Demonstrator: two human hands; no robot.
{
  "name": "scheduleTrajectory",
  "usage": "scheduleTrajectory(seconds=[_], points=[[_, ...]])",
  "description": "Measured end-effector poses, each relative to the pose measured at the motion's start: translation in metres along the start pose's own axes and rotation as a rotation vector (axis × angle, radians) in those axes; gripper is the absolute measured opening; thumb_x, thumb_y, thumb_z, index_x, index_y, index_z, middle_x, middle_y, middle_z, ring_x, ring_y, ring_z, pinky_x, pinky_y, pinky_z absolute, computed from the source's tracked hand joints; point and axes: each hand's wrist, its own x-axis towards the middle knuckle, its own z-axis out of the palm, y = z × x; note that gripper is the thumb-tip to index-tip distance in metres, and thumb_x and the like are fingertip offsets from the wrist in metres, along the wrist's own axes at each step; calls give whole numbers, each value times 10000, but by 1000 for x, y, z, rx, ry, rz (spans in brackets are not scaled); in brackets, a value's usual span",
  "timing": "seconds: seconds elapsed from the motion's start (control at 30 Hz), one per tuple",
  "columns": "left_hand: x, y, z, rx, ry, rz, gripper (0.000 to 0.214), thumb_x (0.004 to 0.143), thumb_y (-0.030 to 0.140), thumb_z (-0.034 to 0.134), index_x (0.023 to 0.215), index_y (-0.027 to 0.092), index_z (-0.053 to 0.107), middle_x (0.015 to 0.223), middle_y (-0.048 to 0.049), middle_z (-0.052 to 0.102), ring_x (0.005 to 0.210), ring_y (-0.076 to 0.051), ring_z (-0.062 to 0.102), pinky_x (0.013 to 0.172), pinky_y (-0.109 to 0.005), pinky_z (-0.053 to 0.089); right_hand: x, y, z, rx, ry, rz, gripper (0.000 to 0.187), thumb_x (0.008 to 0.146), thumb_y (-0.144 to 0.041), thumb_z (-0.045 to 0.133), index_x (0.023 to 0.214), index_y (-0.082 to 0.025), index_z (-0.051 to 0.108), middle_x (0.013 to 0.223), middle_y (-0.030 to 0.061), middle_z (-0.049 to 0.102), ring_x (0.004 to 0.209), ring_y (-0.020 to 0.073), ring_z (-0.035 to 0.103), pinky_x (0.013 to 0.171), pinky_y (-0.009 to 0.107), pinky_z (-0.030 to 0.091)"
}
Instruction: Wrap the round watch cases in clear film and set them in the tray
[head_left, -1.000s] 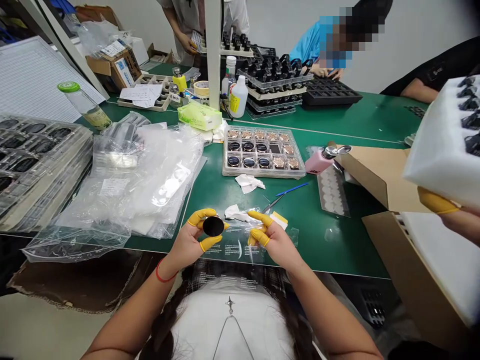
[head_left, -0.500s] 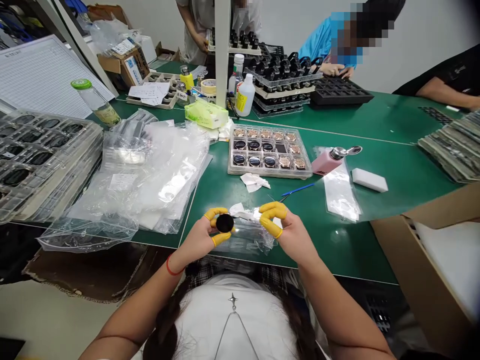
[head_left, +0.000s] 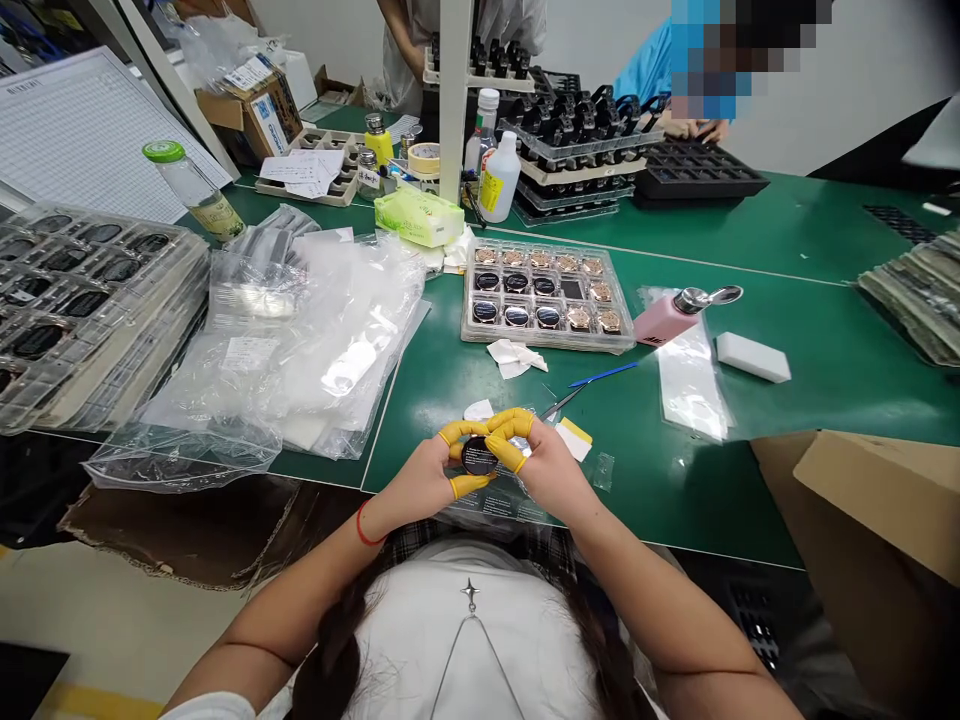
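Between left hand [head_left: 426, 482], right hand [head_left: 553, 472] — black disc [head_left: 477, 457]

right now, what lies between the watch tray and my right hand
In the head view, a crumpled white tissue, a slim blue stick and a grey pointed tool lie on the green table between the watch tray and your right hand.

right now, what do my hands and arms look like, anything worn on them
Your left hand and right hand both have yellow finger covers on several fingers, with the backs of the hands uncovered. A thin red band circles the left wrist; none shows on the right. The edge of a white sleeve shows high on the left arm.
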Motion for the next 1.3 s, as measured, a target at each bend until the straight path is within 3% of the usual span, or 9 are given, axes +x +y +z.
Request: scheduleTrajectory(seconds=[0.6,0.7,0.8,0.87,0.97,1.03,1.13,1.2,1.3], points=[[1,-7,0,-41,-1,-22,481,737,236,708,1164,212,488,977,-35,671,884,-164,656,836,-300,512,1,7,5,-143,33,-102,140,828,-228,572,689,-209,572,911,24,655,908,189,558,843,377,414],[2,-9,1,-48,0,-34,479,733,236,711,1157,211,489,962,-32,664,875,-158,651,828,-293,509,1,8,4,-260,45,-187,131,846,-235,555,719,-212,576,917,25,662,896,193,563,846,384,410],[5,-12,1,-79,11,-54,469,728,232,713,1139,211,488,979,-28,645,871,-145,639,825,-278,498,-1,15,-11,-535,60,-289,99,868,-268,537,884,-213,618,958,54,667,923,224,560,853,398,404],[6,-16,1,-88,23,-78,467,719,228,719,1124,210,489,940,-13,628,815,-120,622,777,-247,491,-5,26,-28,-790,101,-216,197,864,-298,549,1010,-183,615,996,103,655,938,264,556,815,401,418],[8,-22,2,-85,19,-109,461,712,229,723,1109,209,490,849,17,588,708,-82,569,677,-202,462,-14,50,-55,-1114,137,76,354,829,-327,604,1108,-111,577,977,164,623,872,293,569,710,377,430],[9,-24,2,-93,10,-121,458,716,231,718,1108,209,483,824,25,574,687,-75,551,660,-198,449,-21,64,-65,-1192,126,230,365,829,-359,605,1090,-107,571,948,159,603,833,280,579,647,340,419],[9,-26,2,-102,7,-131,462,717,229,716,1110,205,474,823,24,576,701,-79,558,686,-209,452,-29,69,-63,-1195,147,363,248,889,-369,502,914,-139,592,904,138,589,764,256,586,567,308,384],[9,-27,3,-109,5,-131,467,719,225,714,1115,203,468,834,20,582,724,-86,572,717,-223,460,-32,61,-52,-1131,203,367,235,913,-333,445,839,-153,577,864,126,593,692,236,581,547,306,377],[9,-28,3,-103,11,-127,468,718,235,715,1115,201,469,863,8,598,755,-101,592,739,-238,471,-35,41,-28,-839,240,102,182,925,-311,432,898,-186,563,853,78,615,701,203,585,602,298,426]])
